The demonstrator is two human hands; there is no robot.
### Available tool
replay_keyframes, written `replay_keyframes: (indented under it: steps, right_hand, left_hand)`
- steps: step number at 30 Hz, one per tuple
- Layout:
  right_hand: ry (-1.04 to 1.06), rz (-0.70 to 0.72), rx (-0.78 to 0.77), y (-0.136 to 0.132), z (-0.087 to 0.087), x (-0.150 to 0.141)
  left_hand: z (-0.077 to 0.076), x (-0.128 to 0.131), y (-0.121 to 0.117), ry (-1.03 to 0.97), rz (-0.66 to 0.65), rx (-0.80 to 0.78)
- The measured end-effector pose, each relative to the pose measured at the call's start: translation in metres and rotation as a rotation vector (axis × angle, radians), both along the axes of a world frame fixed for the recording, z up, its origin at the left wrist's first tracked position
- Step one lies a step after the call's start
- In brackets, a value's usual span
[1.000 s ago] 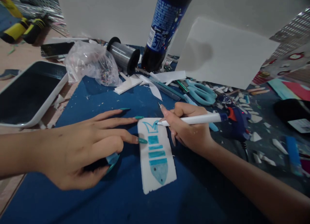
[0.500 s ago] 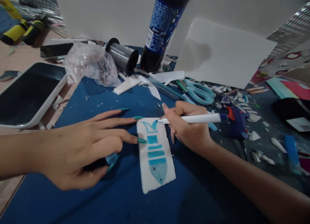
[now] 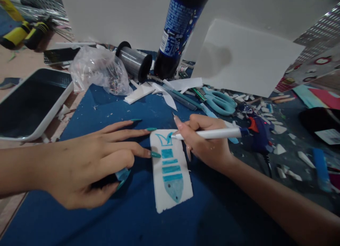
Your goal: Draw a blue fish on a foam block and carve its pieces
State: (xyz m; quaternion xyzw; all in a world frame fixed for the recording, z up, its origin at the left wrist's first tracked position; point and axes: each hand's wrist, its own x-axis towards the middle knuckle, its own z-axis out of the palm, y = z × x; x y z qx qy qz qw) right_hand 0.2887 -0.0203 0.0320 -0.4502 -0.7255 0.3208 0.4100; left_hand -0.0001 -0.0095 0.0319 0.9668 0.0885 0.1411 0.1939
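Observation:
My right hand [image 3: 207,141] is closed around a white marker [image 3: 212,133] with a dark blue end. Its tip touches the tail of a blue fish drawing on a small white card [image 3: 159,189]. The fish has a rounded head at the near end, several blue bands and a forked tail, coloured in part on its right side. My left hand [image 3: 98,161] lies spread with long teal nails, two fingertips resting on the card's left edge. Its index finger curls toward the thumb, beside a small light blue patch I cannot make out. The card lies on a blue mat [image 3: 127,217].
Behind the card are light blue scissors [image 3: 220,101], white paper strips [image 3: 142,93], a wire spool [image 3: 134,61], a plastic bag [image 3: 98,70] and a dark blue bottle [image 3: 177,29]. A glue gun [image 3: 260,132] and white scraps lie right; a white-rimmed tray-like object [image 3: 50,113] lies left.
The marker tip has shifted slightly, up toward the tail's right point and then back down. More blue shows inside the tail's right side. My left hand has stayed in place.

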Motion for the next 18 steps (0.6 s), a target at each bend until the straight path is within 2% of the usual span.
replay_keyframes:
  steps: [5,12,16,18]
  right_hand:
    - [-0.013,0.042,0.007,-0.0008,0.0012,-0.0007]
    - [-0.025,-0.016,-0.048,-0.0027,0.0003,0.0001]
    - [-0.021,0.042,-0.049,-0.0016,0.0014,-0.0009]
    - [-0.012,0.021,-0.034,-0.001,0.0022,-0.0011]
  left_hand:
    - [0.0005,-0.0008,0.0013,0.038,-0.017,0.029]
    - [0.0005,0.0001,0.0021,-0.009,-0.008,-0.003]
    - [0.0001,-0.0012,0.0027,0.016,-0.01,0.008]
    - [0.0,-0.0015,0.0027,0.007,-0.009,0.009]
